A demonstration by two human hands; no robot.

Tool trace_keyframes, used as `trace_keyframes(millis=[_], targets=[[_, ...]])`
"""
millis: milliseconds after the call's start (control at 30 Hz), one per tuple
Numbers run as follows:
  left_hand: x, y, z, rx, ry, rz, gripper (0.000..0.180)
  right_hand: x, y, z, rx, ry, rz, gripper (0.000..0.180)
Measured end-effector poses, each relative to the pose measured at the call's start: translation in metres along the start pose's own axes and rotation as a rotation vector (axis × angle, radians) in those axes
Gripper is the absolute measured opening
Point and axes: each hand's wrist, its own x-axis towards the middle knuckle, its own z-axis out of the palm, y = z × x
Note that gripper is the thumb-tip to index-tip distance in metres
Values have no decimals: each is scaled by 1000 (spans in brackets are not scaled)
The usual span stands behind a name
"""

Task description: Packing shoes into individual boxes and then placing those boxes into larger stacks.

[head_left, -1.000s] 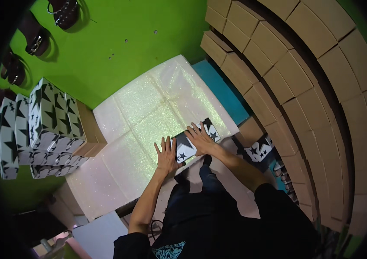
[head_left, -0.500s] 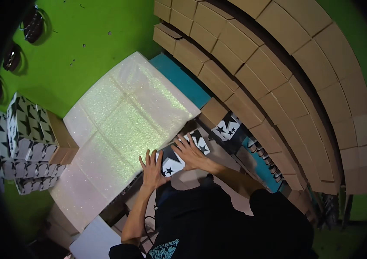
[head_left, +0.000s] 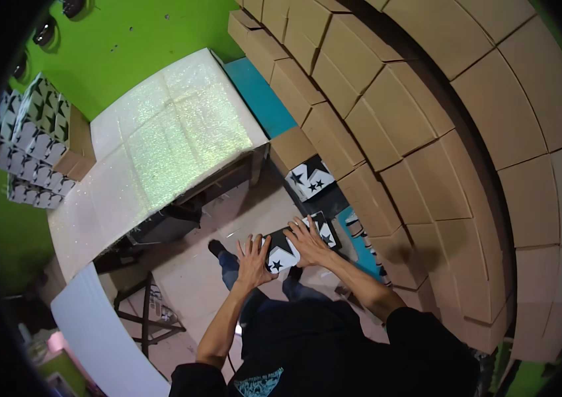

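A black-and-white cardboard box (head_left: 283, 256) with star prints is held out in front of my body, above the floor. Its left end is gripped by my left hand (head_left: 253, 262), fingers spread over the top and thumb along the near side. My right hand (head_left: 310, 244) clasps the right part, fingers splayed on the dark top. The box looks closed; what is inside cannot be seen. A similar star-printed box (head_left: 309, 177) stands beyond my right hand, beside the brown boxes.
A table with a shimmering whitish cover (head_left: 182, 126) stands ahead to the left, bearing stacked star-patterned boxes (head_left: 43, 139). Brown cardboard boxes (head_left: 420, 172) line the right side. A white panel (head_left: 96, 331) and a dark folding stand (head_left: 145, 314) are at lower left; pinkish floor (head_left: 228, 225) lies ahead.
I have moved back from the covered table, which now sits farther off. The box, near the table's edge before, is over the floor, still between both hands.
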Motion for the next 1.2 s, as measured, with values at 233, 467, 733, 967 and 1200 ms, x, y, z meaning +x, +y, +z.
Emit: trace_keyframes(millis=[233,467,733,967,1200], targets=[[34,38,81,-34,51,-81,120,-25,71,29,-18,-49,8,108],[94,43,112,-42,96,-77,121,-10,117,38,-57,-57,140,102],[131,59,126,-67,174,-88,115,-30,82,57,60,6,200,109],[137,56,137,32,161,-92,90,-21,74,73,135,195,274,100],[132,68,151,-126,264,-94,70,-32,71,103,99,371,309,91]])
